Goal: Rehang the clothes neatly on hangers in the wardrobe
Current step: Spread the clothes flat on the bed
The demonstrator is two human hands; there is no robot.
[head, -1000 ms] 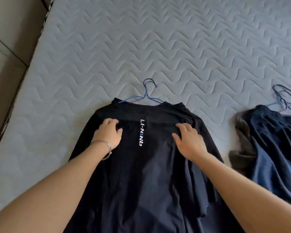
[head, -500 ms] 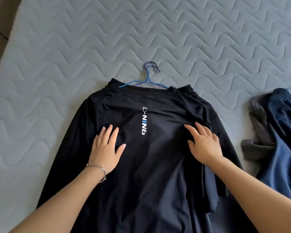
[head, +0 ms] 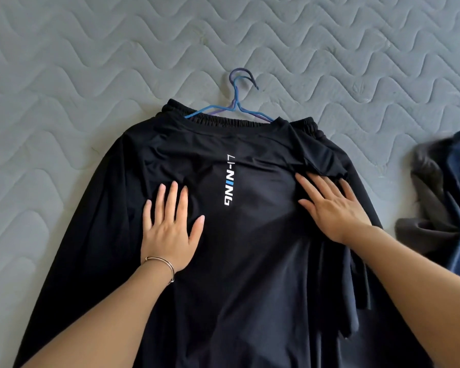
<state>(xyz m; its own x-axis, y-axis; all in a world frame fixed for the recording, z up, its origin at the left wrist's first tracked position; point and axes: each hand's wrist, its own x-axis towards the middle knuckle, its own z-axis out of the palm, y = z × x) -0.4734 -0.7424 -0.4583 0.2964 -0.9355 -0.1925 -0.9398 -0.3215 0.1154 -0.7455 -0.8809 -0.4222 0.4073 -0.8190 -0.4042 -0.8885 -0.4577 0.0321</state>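
Note:
A black shirt (head: 250,248) with a white vertical logo lies flat on the grey quilted mattress (head: 91,62). Blue wire hangers (head: 237,102) stick out of its collar, hooks pointing away from me, with a black elastic waistband showing under the neckline. My left hand (head: 170,227), with a bracelet on the wrist, presses flat on the shirt left of the logo, fingers straight. On the other side of the logo my right hand (head: 332,208) lies flat too, fingertips at a bunched fold near the right shoulder.
A pile of dark blue and grey clothes (head: 446,203) lies on the mattress at the right edge, a short gap from the shirt's right sleeve. Bare mattress stretches above and to the left of the shirt.
Both hands slid down from the shirt's shoulders and flattened out on it, the left fingers straightening from a curl. The view came closer and shifted left, so the pile's hangers left the frame.

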